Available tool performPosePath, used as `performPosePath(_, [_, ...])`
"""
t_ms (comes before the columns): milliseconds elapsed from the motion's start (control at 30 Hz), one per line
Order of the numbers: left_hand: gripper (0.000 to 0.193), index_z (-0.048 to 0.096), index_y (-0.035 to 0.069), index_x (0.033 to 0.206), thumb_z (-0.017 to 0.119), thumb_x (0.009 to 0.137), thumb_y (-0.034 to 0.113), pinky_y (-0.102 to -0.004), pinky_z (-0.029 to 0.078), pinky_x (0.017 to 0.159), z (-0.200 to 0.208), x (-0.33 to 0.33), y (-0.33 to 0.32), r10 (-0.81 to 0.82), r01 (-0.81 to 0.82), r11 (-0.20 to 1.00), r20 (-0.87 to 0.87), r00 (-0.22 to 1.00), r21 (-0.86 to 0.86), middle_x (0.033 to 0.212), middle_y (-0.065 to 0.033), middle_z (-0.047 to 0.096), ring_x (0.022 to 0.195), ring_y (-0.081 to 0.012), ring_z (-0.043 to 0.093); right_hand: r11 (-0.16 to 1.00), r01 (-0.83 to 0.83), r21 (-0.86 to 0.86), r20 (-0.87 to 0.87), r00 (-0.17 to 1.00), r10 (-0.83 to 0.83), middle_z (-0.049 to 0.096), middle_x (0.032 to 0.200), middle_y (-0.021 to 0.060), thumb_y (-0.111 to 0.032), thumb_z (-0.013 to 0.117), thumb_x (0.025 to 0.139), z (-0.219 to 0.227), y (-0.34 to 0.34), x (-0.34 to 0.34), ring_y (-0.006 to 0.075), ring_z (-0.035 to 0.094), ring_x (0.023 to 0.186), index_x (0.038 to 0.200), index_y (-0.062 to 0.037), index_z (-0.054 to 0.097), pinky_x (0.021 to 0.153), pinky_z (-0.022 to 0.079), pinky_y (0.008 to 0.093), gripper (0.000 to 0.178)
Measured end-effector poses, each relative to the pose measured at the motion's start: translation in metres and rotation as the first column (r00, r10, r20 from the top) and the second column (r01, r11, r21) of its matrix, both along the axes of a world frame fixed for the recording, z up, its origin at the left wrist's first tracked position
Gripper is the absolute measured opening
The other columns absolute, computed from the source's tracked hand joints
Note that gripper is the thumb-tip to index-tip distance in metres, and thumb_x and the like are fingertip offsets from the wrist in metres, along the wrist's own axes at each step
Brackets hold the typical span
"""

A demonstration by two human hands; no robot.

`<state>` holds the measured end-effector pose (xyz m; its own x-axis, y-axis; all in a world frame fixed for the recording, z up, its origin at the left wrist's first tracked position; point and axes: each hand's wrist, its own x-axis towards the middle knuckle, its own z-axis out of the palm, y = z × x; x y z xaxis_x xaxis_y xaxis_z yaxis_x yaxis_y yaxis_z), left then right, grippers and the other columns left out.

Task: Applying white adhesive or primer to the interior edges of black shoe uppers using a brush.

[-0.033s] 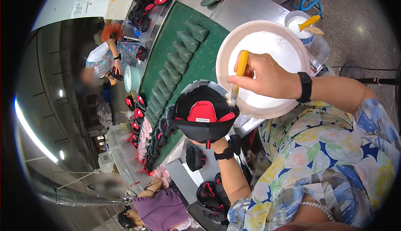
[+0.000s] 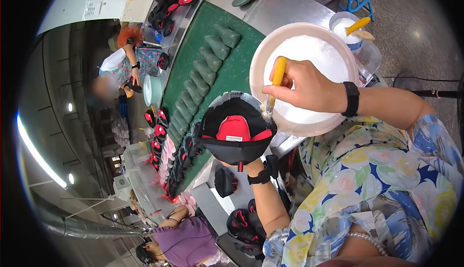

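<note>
My left hand (image 2: 252,166) holds a black shoe upper (image 2: 238,152) with a red lining from below. Most of that hand is hidden behind the upper, whose open underside faces up with whitish paste along its rim. In my right hand (image 2: 309,86), the fingers are closed round the yellow handle of a brush (image 2: 278,76). Its bristles touch the right side of the rim. Under my right hand stands a large pale basin (image 2: 257,64) holding white liquid.
A green conveyor belt (image 2: 193,49) carries a row of grey-green shoe lasts (image 2: 205,72) and several shoe uppers. Beyond the basin stands a small tub (image 2: 335,21) with yellow-handled brushes. More uppers (image 2: 244,221) lie by my left forearm. Co-workers work across the belt and at its far end.
My right hand has shifted very slightly left, and the brush's bristles have moved slightly up along the rim. The upper has stayed in place.
</note>
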<state>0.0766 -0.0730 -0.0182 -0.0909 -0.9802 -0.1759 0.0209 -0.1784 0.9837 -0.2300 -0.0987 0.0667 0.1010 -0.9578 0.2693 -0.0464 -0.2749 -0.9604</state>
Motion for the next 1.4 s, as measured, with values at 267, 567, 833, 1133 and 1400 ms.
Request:
performPosePath(267, [0.054, 0.043, 0.005, 0.147, 0.058, 0.096, 0.02, -0.0391, 0.054, 0.094, 0.004, 0.008, 0.008, 0.025, -0.026, 0.999, -0.026, 0.999, -0.027, 0.134, -0.0136, 0.059, 0.121, -0.0267, 0.06, 0.913, -0.246, 0.326, 0.125, 0.968, 0.217, 0.068, 0.077, 0.0165, -0.025, 0.072, 0.088, -0.012, 0.002, 0.007, 0.0239, 0.069, 0.07, 0.093, 0.0051, 0.066, 0.064, 0.053, 0.0341, 0.031])
performPosePath(567, [0.054, 0.043, 0.005, 0.146, 0.059, 0.096, 0.02, -0.039, 0.054, 0.092, -0.006, 0.008, 0.029, 0.108, -0.112, 0.991, -0.061, 0.992, -0.067, 0.134, -0.0132, 0.059, 0.12, -0.0265, 0.06, 0.841, -0.263, -0.472, -0.035, 0.959, 0.28, 0.068, 0.089, 0.0072, -0.016, 0.073, 0.089, 0.006, -0.006, -0.013, 0.0241, 0.068, 0.083, 0.103, -0.0052, 0.061, 0.074, 0.053, 0.0328, 0.02])
performPosePath(833, [0.054, 0.043, 0.006, 0.146, 0.059, 0.096, 0.02, -0.039, 0.055, 0.091, -0.054, -0.046, 0.051, 0.093, -0.1, 0.992, -0.088, 0.992, -0.079, 0.134, -0.0128, 0.059, 0.12, -0.0263, 0.061, 0.332, -0.45, -0.829, -0.368, 0.886, 0.282, 0.063, 0.094, 0.0062, -0.012, 0.058, 0.091, 0.012, -0.009, 0.02, 0.0246, 0.065, 0.091, 0.095, -0.0065, 0.056, 0.082, 0.052, 0.0366, 0.007])
performPosePath(1133, [0.054, 0.044, 0.006, 0.146, 0.06, 0.096, 0.019, -0.0389, 0.055, 0.09, -0.044, -0.027, 0.058, 0.109, -0.122, 0.988, -0.128, 0.986, -0.098, 0.133, -0.0124, 0.06, 0.119, -0.0261, 0.061, 0.812, -0.504, -0.295, -0.459, 0.82, 0.342, 0.063, 0.078, 0.012, -0.018, 0.066, 0.09, 0.004, -0.037, -0.01, 0.034, 0.063, 0.073, 0.093, -0.004, 0.057, 0.069, 0.05, 0.0415, 0.017])
performPosePath(1400, [0.054, 0.044, 0.006, 0.146, 0.06, 0.096, 0.019, -0.0388, 0.056, 0.089, -0.038, -0.013, 0.053, 0.15, -0.168, 0.981, -0.163, 0.975, -0.099, 0.133, -0.0121, 0.06, 0.118, -0.026, 0.062, 0.818, -0.406, -0.408, -0.261, 0.91, 0.322, 0.064, 0.085, 0.0131, -0.017, 0.067, 0.091, 0.014, -0.031, -0.02, 0.0337, 0.064, 0.078, 0.095, -0.003, 0.058, 0.072, 0.051, 0.038, 0.017])
